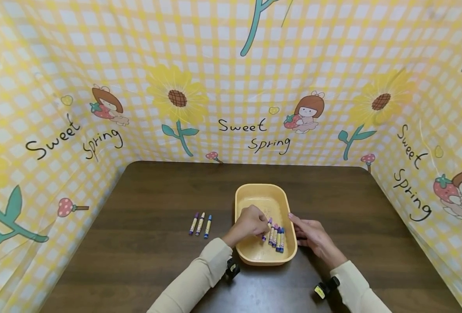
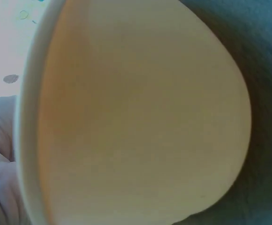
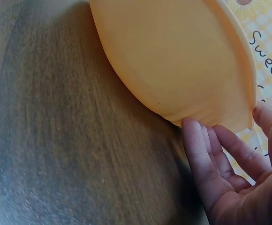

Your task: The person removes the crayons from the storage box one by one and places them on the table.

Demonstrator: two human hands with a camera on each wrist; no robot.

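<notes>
hand (image 1: 250,222) at crayons (image 1: 278,240), "sweet spring" (image 1: 269,144) behind

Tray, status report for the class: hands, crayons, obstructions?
Left hand at crayons inside tray, grip unclear; right hand touching tray's side. Three crayons on table. Left hand partly blocking view.

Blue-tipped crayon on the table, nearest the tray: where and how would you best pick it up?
Probably pinch the blue-tipped crayon across its middle, from above, finger and thumb on its long sides. It lies flat and slim, and a gap separates it from the white-tipped crayon, likely leaving room for a finger.
</notes>
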